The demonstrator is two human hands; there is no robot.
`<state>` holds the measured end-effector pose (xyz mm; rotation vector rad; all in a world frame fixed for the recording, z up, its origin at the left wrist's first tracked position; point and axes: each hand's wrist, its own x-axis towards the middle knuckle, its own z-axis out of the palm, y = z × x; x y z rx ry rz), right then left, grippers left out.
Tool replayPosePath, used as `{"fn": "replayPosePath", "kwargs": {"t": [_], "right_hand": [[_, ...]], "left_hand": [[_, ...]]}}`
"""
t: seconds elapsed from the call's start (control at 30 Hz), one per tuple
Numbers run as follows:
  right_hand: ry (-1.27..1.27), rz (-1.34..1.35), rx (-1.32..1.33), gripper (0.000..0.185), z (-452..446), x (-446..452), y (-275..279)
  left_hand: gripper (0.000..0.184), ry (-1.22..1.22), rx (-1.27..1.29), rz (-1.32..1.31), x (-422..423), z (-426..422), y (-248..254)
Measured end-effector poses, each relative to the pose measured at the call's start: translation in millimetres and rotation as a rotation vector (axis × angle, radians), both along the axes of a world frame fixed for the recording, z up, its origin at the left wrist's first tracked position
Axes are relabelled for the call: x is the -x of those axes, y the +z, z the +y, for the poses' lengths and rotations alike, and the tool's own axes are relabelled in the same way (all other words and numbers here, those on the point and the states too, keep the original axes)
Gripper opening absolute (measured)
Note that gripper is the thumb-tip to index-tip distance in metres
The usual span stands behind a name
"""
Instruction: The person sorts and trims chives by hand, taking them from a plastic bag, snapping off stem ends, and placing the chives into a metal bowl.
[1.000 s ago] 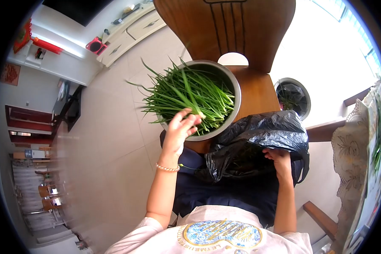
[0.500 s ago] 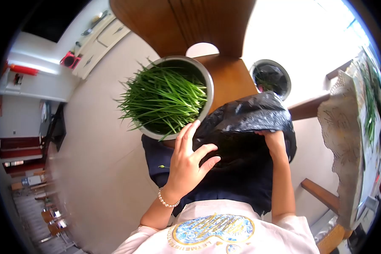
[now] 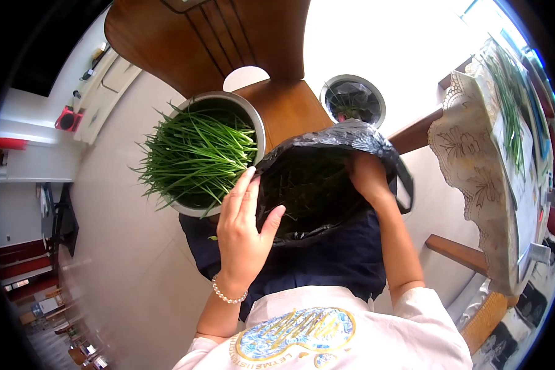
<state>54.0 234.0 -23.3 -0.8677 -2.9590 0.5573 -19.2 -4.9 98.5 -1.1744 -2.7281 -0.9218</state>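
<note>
A black plastic bag (image 3: 351, 137) lies over my lap with its mouth wide, and dim green stalks show inside. My right hand (image 3: 369, 177) reaches into the bag at its right side; its fingertips are lost in the dark. Against the bag's left rim rests my left hand (image 3: 243, 225), fingers stretched and thumb apart, with a beaded bracelet at the wrist. Just beyond those fingers, a metal bowl (image 3: 258, 120) holds a heap of green chives (image 3: 197, 154), their leaf tips hanging over its left side.
The bowl stands on a wooden chair (image 3: 283, 108). A second bowl (image 3: 379, 102), lined with dark plastic, sits behind the bag. On the right, a table with a lace-edged cloth (image 3: 465, 154) carries more long green stalks (image 3: 505, 105). A wooden bar (image 3: 456, 253) juts out below it.
My right hand has gone from the bag's upper rim to inside it, and the mouth is now wider. My left hand has come to the bag's left rim. The view has shifted.
</note>
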Motion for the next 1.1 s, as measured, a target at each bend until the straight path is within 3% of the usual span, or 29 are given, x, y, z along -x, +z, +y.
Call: {"fn": "replayPosePath", "kwargs": {"t": [0.03, 0.07, 0.13, 0.17, 0.3, 0.37, 0.4, 0.47, 0.53, 0.6, 0.67, 0.7, 0.83, 1.07, 1.1], "right_hand": [[0.037, -0.207, -0.128, 0.029, 1, 0, -16], [0.036, -0.206, -0.13, 0.029, 5, -3, -34], [0.047, 0.474, -0.178, 0.029, 7, -5, -44], [-0.09, 0.398, 0.059, 0.031, 5, -10, -49], [-0.193, 0.503, 0.365, 0.03, -9, -15, -40], [-0.091, 0.463, 0.279, 0.03, -19, -16, -19], [0.013, 0.42, 0.192, 0.03, -25, -19, -6], [-0.039, 0.587, 0.353, 0.032, -48, -23, 23], [-0.083, 0.381, 0.478, 0.026, -68, -32, 31], [0.007, 0.41, 0.464, 0.022, -87, -37, 33], [0.093, 0.621, 0.479, 0.016, -104, -36, 33], [0.148, 0.606, 0.466, 0.015, -108, -37, 34], [0.219, 0.605, 0.506, 0.016, -117, -38, 35], [0.191, 0.522, 0.736, 0.012, -99, -28, 40], [0.128, 0.509, 0.918, 0.011, -98, -27, 41]], "left_hand": [[0.049, -0.013, -0.001, -0.006, -2, 1, -2], [0.05, -0.021, 0.002, -0.021, -3, 2, -5], [0.051, -0.035, 0.025, -0.011, -7, 1, -7], [0.051, -0.035, 0.027, -0.012, -9, 2, -6], [0.042, -0.005, -0.029, 0.116, -20, 2, 0], [0.028, -0.034, -0.099, 0.267, -34, 0, 3], [0.021, -0.07, -0.196, 0.172, -43, 0, -1], [0.016, -0.242, -0.259, -0.085, -50, 2, -8], [0.015, -0.096, -0.182, -0.558, -56, 7, -17], [0.028, 0.057, -0.171, -0.993, -54, 4, -42], [0.039, 0.048, -0.185, -0.779, -51, 0, -69], [0.045, 0.065, -0.179, -0.798, -47, -3, -77], [0.054, 0.274, -0.408, -1.245, -19, 3, -84], [0.048, 0.378, -0.51, -1.376, 1, 8, -93], [0.049, 0.449, -0.563, -1.468, 1, 8, -95]]}}
